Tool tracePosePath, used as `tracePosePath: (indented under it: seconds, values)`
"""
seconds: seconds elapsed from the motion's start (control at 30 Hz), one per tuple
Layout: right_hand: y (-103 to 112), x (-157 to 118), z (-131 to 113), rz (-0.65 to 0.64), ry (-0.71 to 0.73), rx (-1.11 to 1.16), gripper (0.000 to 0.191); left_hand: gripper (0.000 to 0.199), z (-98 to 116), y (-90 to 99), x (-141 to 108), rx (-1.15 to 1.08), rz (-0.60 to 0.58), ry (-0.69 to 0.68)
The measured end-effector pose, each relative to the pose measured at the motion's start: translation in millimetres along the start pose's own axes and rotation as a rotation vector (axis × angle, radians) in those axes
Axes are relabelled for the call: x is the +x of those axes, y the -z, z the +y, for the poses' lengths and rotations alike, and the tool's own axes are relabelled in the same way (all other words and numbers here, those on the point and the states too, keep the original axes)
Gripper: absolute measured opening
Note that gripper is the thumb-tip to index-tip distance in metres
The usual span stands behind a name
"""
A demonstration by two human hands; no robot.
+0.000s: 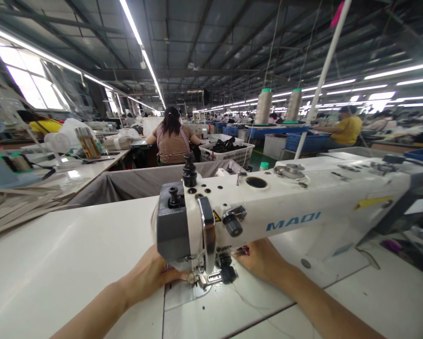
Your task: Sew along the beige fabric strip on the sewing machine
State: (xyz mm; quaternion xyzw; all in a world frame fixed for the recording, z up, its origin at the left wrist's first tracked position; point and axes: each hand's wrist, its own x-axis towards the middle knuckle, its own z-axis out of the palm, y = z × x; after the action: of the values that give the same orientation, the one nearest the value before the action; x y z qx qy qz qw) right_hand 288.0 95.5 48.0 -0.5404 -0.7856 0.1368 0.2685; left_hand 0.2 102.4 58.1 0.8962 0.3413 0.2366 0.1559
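A white sewing machine (289,207) marked MADI stands on the white table (56,254) in front of me. My left hand (151,275) rests on the table at the left of the presser foot (206,278), its fingers reaching under the machine head. My right hand (263,261) lies behind the needle area under the machine arm, fingers mostly hidden. I cannot tell whether either hand holds anything. A thin thread (248,301) trails across the table near the needle plate.
Two thread cones (263,106) stand on a rack behind the machine beside a white pole (321,80). A person in a striped top (172,141) sits ahead with their back to me. A white basket (232,151), grey cloth (134,181) and stacked fabric (17,202) lie around.
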Motion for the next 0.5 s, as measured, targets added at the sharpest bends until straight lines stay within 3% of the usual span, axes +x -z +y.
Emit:
tracePosePath:
  seconds: [0.2, 0.27, 0.4, 0.5]
  values:
    - [1, 1, 0, -0.026, -0.022, 0.01, 0.016, 0.015, 21, -26.4, -28, 0.124, 0.146, 0.079]
    - [1, 1, 0, -0.025, -0.023, 0.004, 0.016, 0.014, 26, -27.4, -29, 0.117, 0.171, 0.047]
    - [4, 0, -1, -0.021, -0.013, -0.048, 0.018, 0.014, 26, -23.7, -26, 0.052, 0.099, -0.03]
    - [9, -1, -4, -0.019, -0.011, -0.108, 0.019, 0.016, 25, -26.7, -27, 0.05, 0.165, -0.042]
